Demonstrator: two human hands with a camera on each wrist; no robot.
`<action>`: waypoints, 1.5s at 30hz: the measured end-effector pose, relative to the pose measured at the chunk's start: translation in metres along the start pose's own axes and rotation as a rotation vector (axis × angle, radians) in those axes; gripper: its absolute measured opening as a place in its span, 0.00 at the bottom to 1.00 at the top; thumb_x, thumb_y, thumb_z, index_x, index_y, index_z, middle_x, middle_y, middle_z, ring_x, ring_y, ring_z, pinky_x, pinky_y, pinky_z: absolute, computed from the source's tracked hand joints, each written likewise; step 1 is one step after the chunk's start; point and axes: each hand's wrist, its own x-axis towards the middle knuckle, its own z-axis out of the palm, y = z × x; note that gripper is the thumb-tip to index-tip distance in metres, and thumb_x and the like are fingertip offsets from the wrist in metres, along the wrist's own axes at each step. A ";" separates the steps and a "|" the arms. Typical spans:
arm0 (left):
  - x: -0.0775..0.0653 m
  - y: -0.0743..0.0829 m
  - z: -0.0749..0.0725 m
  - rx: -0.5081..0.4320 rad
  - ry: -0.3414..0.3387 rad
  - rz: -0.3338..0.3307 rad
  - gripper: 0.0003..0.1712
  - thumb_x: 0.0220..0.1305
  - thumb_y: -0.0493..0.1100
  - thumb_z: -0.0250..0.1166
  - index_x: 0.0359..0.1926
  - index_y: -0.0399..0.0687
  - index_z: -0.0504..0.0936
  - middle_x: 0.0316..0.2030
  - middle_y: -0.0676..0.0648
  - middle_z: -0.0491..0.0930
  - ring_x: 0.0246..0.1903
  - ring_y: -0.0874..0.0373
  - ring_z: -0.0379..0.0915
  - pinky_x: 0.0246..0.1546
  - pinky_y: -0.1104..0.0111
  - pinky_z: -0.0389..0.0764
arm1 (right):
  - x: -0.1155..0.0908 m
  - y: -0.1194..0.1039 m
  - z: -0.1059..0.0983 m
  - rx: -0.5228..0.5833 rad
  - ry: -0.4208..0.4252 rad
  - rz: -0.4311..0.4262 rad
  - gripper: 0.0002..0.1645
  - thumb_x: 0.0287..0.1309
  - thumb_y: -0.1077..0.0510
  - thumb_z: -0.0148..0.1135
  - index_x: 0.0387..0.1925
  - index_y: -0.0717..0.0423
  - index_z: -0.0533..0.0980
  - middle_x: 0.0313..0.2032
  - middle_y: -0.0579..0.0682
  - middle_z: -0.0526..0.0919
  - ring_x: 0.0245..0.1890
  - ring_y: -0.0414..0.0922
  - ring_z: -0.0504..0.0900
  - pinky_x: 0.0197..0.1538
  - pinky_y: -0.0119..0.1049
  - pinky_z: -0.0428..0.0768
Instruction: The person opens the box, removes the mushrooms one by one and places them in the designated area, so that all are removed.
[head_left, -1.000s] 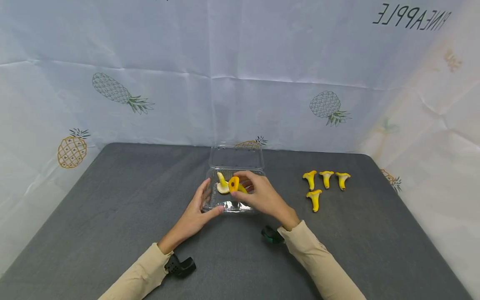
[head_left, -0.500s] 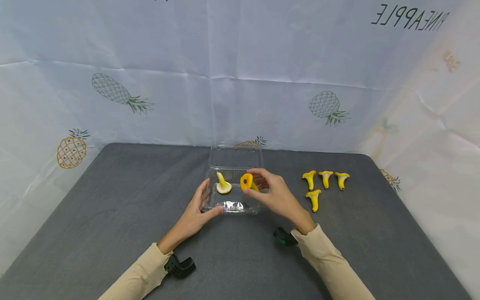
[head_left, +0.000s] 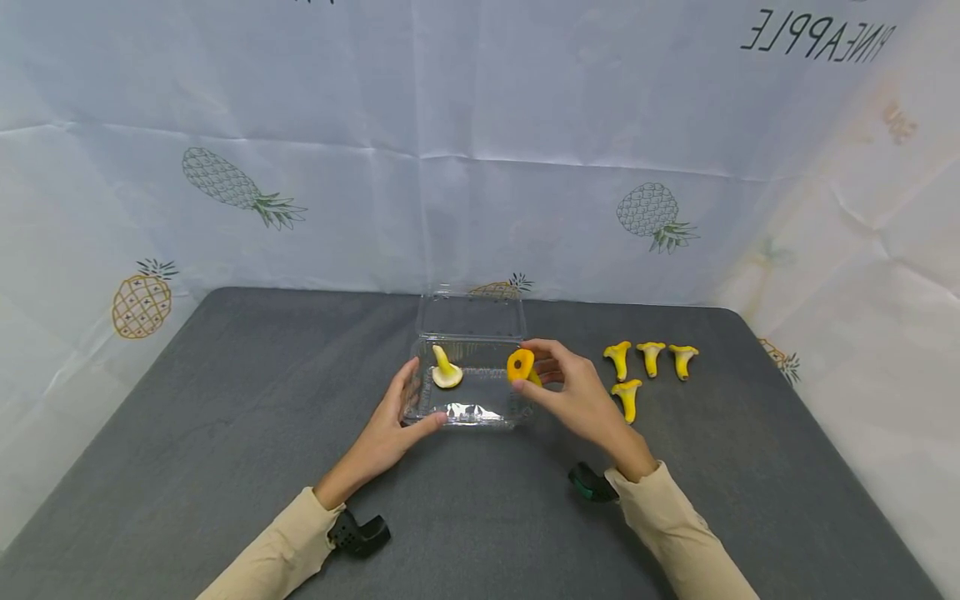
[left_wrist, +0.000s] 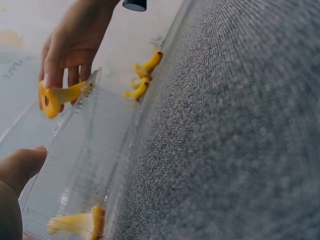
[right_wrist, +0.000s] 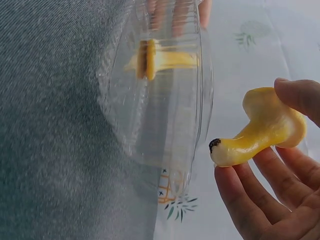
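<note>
A clear plastic clamshell container (head_left: pixel 480 400) lies with its lid (head_left: pixel 471 317) tipped back. My left hand (head_left: pixel 382 433) holds its left side, thumb (left_wrist: pixel 27 162) at the near rim and fingers along the side wall. Inside, at the left, a yellow chanterelle mushroom (head_left: pixel 447 372) stands on its cap, stem up. My right hand (head_left: pixel 581 400) pinches a second chanterelle (right_wrist: pixel 265 127) between thumb and fingers, above the container's right end. In the head view its orange cap top with a dark hollow faces left; the dark-tipped stem shows in the right wrist view.
Several more chanterelles lie on the grey table (head_left: pixel 262 400) right of the container, three in a row (head_left: pixel 651 358) and one (head_left: pixel 627 400) nearer. Behind the table hangs a pale curtain (head_left: pixel 480 100) with pineapple prints. Black wrist devices (head_left: pixel 360 533) sit at both cuffs.
My right hand has moved rightward with its chanterelle, away from the one standing in the container, to the container's right end. The left hand keeps its place.
</note>
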 end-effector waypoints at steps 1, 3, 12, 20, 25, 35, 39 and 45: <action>0.000 0.000 0.000 -0.001 0.000 -0.002 0.55 0.66 0.50 0.67 0.79 0.50 0.38 0.79 0.40 0.38 0.77 0.37 0.41 0.75 0.43 0.52 | -0.001 0.001 -0.001 -0.002 0.004 0.002 0.33 0.59 0.53 0.70 0.64 0.57 0.70 0.50 0.56 0.82 0.47 0.50 0.83 0.52 0.45 0.85; 0.000 0.000 0.000 -0.002 0.000 -0.004 0.55 0.66 0.50 0.67 0.79 0.50 0.38 0.79 0.40 0.38 0.77 0.37 0.41 0.75 0.44 0.52 | -0.002 0.003 -0.003 -0.004 0.011 0.012 0.33 0.59 0.53 0.71 0.64 0.57 0.71 0.50 0.56 0.82 0.47 0.50 0.83 0.52 0.45 0.85; -0.001 0.000 0.000 -0.005 0.000 -0.015 0.56 0.66 0.50 0.67 0.79 0.52 0.38 0.79 0.41 0.38 0.77 0.38 0.42 0.75 0.43 0.53 | -0.010 0.013 -0.011 -0.012 0.031 0.057 0.33 0.59 0.53 0.71 0.64 0.55 0.71 0.53 0.57 0.81 0.49 0.51 0.83 0.53 0.47 0.84; -0.001 0.000 0.000 -0.004 0.010 -0.009 0.56 0.65 0.50 0.68 0.79 0.52 0.38 0.79 0.42 0.39 0.77 0.39 0.43 0.75 0.44 0.54 | -0.016 0.018 -0.019 -0.018 0.053 0.094 0.34 0.60 0.52 0.70 0.64 0.57 0.70 0.54 0.57 0.80 0.49 0.52 0.82 0.53 0.47 0.83; -0.001 0.000 -0.001 -0.004 0.009 -0.017 0.57 0.64 0.51 0.68 0.79 0.52 0.38 0.79 0.41 0.39 0.77 0.38 0.43 0.75 0.44 0.54 | -0.020 0.020 -0.026 -0.039 0.077 0.109 0.34 0.59 0.52 0.71 0.64 0.58 0.70 0.53 0.58 0.82 0.49 0.53 0.83 0.52 0.47 0.84; -0.001 0.001 0.000 -0.003 0.004 -0.021 0.56 0.65 0.50 0.68 0.79 0.52 0.38 0.79 0.41 0.38 0.77 0.38 0.42 0.75 0.44 0.53 | -0.026 0.027 -0.040 -0.080 0.127 0.132 0.34 0.59 0.52 0.71 0.64 0.58 0.71 0.53 0.57 0.81 0.50 0.53 0.82 0.54 0.48 0.84; -0.001 0.001 0.000 -0.002 0.004 -0.021 0.57 0.64 0.50 0.68 0.79 0.52 0.38 0.79 0.41 0.38 0.77 0.38 0.42 0.75 0.44 0.53 | -0.030 0.031 -0.046 -0.094 0.145 0.137 0.33 0.60 0.53 0.70 0.63 0.59 0.71 0.53 0.58 0.81 0.49 0.53 0.83 0.53 0.49 0.84; 0.000 0.001 -0.001 -0.005 0.005 -0.016 0.56 0.65 0.49 0.68 0.79 0.51 0.38 0.79 0.41 0.38 0.77 0.38 0.43 0.75 0.44 0.54 | -0.036 0.033 -0.058 -0.115 0.155 0.147 0.33 0.62 0.53 0.69 0.64 0.59 0.70 0.55 0.60 0.81 0.50 0.57 0.83 0.54 0.52 0.83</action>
